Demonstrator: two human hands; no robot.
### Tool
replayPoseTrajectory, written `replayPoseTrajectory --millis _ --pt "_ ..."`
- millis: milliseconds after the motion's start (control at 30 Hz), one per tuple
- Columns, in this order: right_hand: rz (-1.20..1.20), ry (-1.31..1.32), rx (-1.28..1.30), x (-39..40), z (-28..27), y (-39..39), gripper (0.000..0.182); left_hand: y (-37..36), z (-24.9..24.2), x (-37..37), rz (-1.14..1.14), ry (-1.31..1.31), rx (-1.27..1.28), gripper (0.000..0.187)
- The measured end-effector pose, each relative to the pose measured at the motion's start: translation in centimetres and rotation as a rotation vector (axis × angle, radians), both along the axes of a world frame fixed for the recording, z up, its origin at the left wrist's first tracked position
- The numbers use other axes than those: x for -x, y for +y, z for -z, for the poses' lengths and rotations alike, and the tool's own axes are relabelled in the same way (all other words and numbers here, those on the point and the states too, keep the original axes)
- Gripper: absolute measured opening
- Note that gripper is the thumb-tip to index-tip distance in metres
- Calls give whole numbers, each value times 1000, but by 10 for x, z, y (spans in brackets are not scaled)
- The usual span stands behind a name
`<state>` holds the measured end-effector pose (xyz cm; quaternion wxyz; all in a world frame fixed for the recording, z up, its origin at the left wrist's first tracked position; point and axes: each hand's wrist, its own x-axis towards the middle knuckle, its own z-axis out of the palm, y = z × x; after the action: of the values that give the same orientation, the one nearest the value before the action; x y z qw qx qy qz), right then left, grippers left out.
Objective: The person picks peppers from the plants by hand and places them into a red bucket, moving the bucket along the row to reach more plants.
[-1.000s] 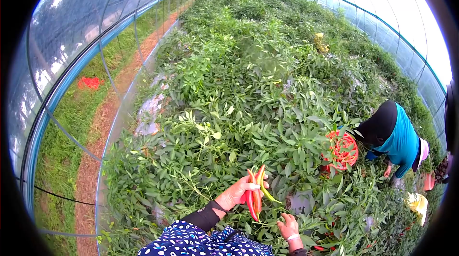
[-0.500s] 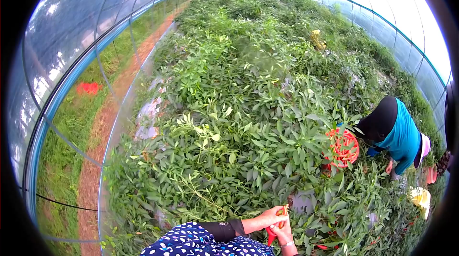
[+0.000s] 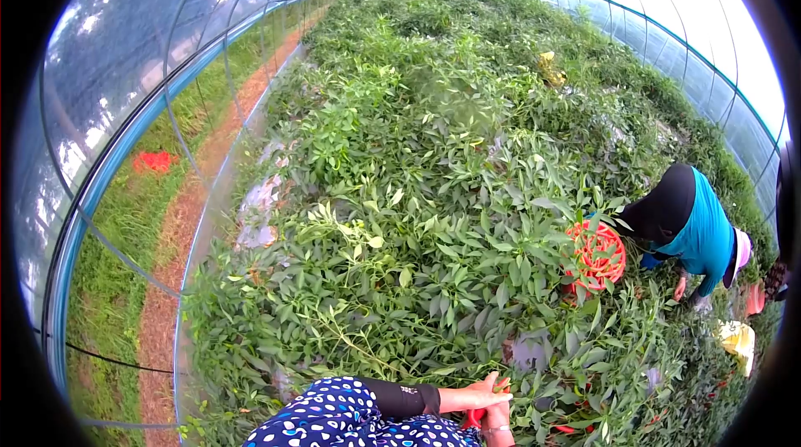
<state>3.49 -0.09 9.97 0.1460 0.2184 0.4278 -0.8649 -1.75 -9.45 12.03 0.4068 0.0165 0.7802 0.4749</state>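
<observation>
At the bottom of the view, my left hand (image 3: 481,392) reaches across from the left, its black sleeve ending above the wrist. Its fingers are bunched against my right hand; whatever is between them is hidden. My right hand (image 3: 497,415), with a band at the wrist, is closed just beneath. Red chili peppers (image 3: 474,418) stick out of the right hand, below the left wrist. Leafy green pepper plants (image 3: 442,280) surround both hands. More red peppers (image 3: 567,429) show low among the leaves to the right.
A red basket (image 3: 597,255) stands among the plants on the right. Beside it a person in a teal top (image 3: 703,222) bends over. A yellow-white bag (image 3: 738,340) lies farther right. A blue rail (image 3: 125,143) and dirt path (image 3: 175,280) run along the left.
My hands have moved down slightly and closer together, the left now crossing over the right. The peppers' hanging ends are less visible. The bent person has barely moved.
</observation>
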Motion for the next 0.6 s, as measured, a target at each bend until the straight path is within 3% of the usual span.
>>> replayPoseTrajectory --millis 133,200,267,333,400,433,467,533,600 --pt "94 9 -26 0 12 15 52 12 -16 -1 -168 -73 -98 99" --pt "131 23 25 -3 11 29 42 23 -14 -6 -174 -56 -80 96" --pt "156 30 53 -8 13 45 37 33 -29 -8 -219 -169 -217 82" --pt "279 50 240 -20 20 61 34 43 -37 -15 -119 -125 -251 77" --pt "406 68 313 -29 25 80 31 52 -44 -24 93 162 -100 75" --pt "461 62 310 -36 24 93 29 60 -26 -34 115 180 -96 75" --pt "515 55 308 -45 27 108 27 58 -53 -33 221 134 -123 73" --pt "613 47 312 -64 32 137 25 66 -29 -49 248 188 -172 67" --pt "674 1 229 -93 17 158 28 62 -38 -55 267 50 -222 63"
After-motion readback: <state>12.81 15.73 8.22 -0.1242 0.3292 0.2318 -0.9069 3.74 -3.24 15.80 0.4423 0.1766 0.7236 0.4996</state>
